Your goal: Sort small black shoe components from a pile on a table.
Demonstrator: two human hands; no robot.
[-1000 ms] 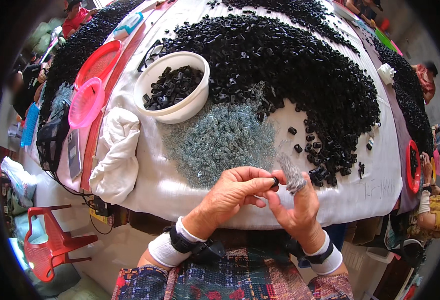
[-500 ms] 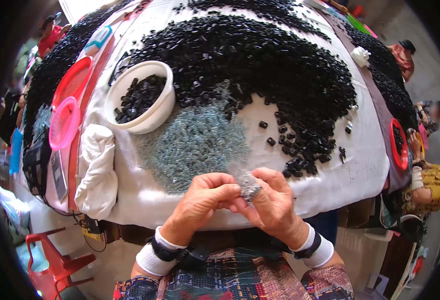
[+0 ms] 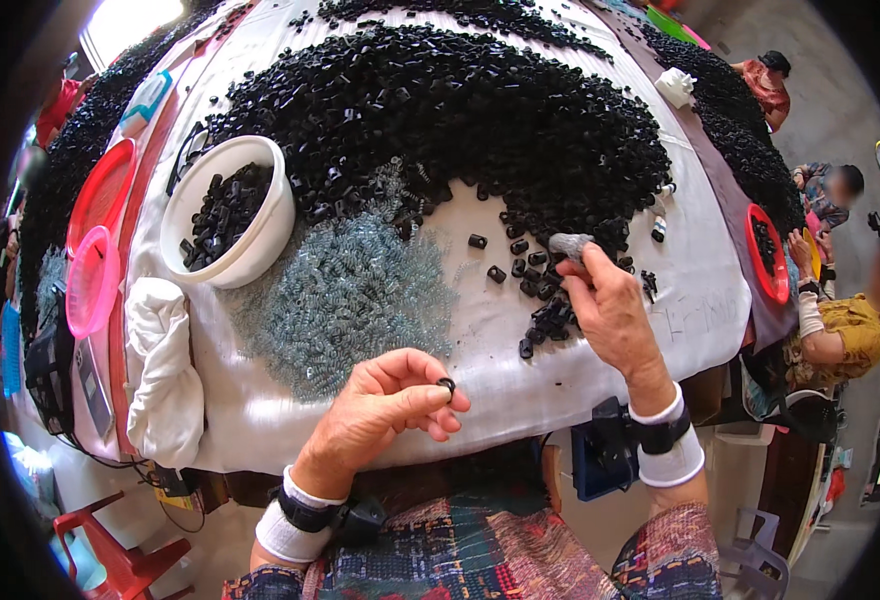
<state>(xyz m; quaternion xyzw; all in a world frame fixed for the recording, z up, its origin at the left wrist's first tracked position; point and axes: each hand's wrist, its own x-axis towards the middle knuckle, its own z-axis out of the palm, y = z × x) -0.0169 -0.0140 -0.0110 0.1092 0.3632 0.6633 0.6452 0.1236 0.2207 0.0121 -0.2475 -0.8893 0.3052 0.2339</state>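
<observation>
My left hand [image 3: 382, 408] is closed in a pinch above the cloth's near edge. Between its thumb and forefinger sits a small black plastic cap [image 3: 447, 387], mostly covered by the fingers. Farther right, my right hand [image 3: 608, 310] reaches over a loose group of black caps [image 3: 540, 318]. A grey finger cover [image 3: 570, 245] is on its forefinger. Thumb and forefinger are a little apart, with nothing plainly held between them. A heap of small silvery springs [image 3: 355, 300] lies beyond my left hand. Behind it spreads a broad pile of black caps [image 3: 440, 110].
A white bowl [image 3: 278, 215] holding black caps stands at the left, near a twisted white cloth [image 3: 163, 370]. Red and pink trays [image 3: 93, 283] lie along the left edge. A red basin [image 3: 766, 290] and other people are at the right.
My hands have parted. The right has moved away to the black caps at the right; the left stays near the front edge, with a cap now showing in its pinch. The view has shifted slightly.
</observation>
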